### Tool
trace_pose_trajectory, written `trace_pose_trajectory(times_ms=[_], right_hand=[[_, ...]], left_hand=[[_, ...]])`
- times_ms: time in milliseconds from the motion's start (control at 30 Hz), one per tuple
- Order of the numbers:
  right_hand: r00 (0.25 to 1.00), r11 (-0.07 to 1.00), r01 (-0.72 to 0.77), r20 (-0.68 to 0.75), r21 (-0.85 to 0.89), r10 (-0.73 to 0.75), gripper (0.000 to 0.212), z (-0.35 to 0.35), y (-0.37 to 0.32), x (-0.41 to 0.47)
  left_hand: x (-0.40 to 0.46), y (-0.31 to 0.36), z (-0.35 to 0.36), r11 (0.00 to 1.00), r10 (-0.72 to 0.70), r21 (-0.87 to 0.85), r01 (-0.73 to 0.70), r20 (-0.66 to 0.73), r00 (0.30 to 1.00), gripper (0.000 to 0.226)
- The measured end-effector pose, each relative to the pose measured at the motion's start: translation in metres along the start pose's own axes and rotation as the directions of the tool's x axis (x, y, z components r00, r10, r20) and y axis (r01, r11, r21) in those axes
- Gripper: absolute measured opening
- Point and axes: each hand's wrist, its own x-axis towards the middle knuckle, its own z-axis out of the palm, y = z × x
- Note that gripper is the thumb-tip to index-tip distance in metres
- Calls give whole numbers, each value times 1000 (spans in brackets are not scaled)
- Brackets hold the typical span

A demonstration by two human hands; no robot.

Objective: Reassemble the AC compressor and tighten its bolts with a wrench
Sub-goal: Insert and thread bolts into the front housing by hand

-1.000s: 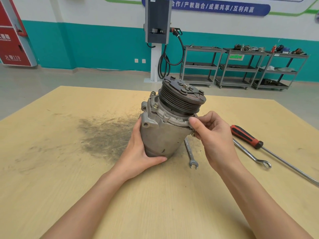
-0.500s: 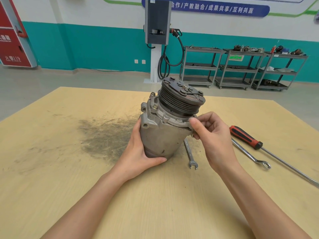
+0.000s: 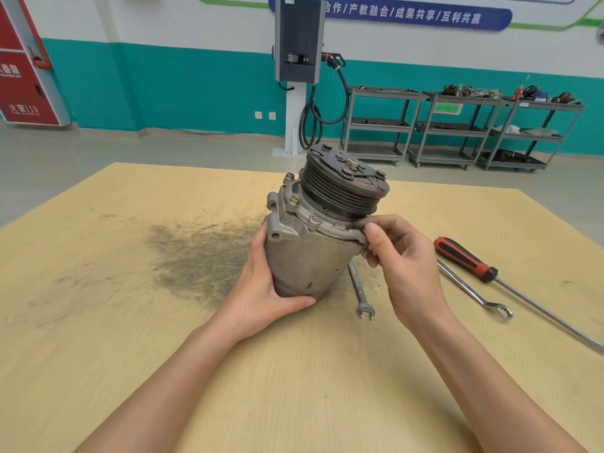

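Note:
The grey AC compressor (image 3: 307, 256) stands tilted on the wooden table (image 3: 98, 322), its dark grooved pulley (image 3: 343, 188) pointing up and to the right. My left hand (image 3: 264, 289) grips the lower left of its body, thumb across the front. My right hand (image 3: 402, 256) pinches something small, probably a bolt, at the right edge of the flange; the fingers hide it. Bolt heads (image 3: 293, 201) stick up along the flange. A small open-end wrench (image 3: 361, 289) lies on the table just right of the compressor.
A longer ring wrench (image 3: 474, 292) and a red-and-black-handled screwdriver (image 3: 464, 259) lie to the right of my right hand. A dark scuffed patch (image 3: 202, 256) marks the table to the left. Metal shelf carts (image 3: 457, 129) and a charger post (image 3: 299, 60) stand by the far wall.
The compressor and my left hand stay put. My right hand's fingers have shifted slightly at the flange edge, the thumb now a little higher.

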Motion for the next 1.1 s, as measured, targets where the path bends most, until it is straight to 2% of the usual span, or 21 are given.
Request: trace_pose_trajectory(times_ms=[33,167,300,367,533,633,767,800,967,1100], right_hand=[[1000,1000,-5,-20,-4,5,7,2,0,0],[994,998,-62,-87,0,62,24,3,0,3],[1000,999,-16,5,51,16,5,-4,1,1],[1000,999,-3,31,54,1,8,-4,2,0],[996,999,-40,-84,13,41,17,2,2,2],[999,998,-19,-36,55,21,6,-1,3,1],[999,999,12,37,38,-13,10,-3,3,0],[1000,999,8,28,41,-9,6,-2,3,0],[996,999,-34,-85,22,36,21,3,1,2],[1000,999,2,15,39,-3,15,-3,3,-1]], left_hand=[[0,0,0,1000,1,-4,-1,0,1000,120],[0,0,1,1000,-9,-5,9,-2,1000,121],[0,-1,0,1000,-14,-6,14,2,1000,117],[0,-1,0,1000,-13,-6,13,0,1000,117],[1,-1,1,1000,-6,-6,6,0,1000,118],[0,-2,1,1000,-14,-3,14,2,1000,119],[0,-2,1,1000,-7,-4,7,-1,1000,117],[0,-2,1,1000,-4,-5,4,-2,1000,117],[0,-1,0,1000,1,-7,-1,0,1000,118],[0,-1,0,1000,-10,-3,10,0,1000,119]])
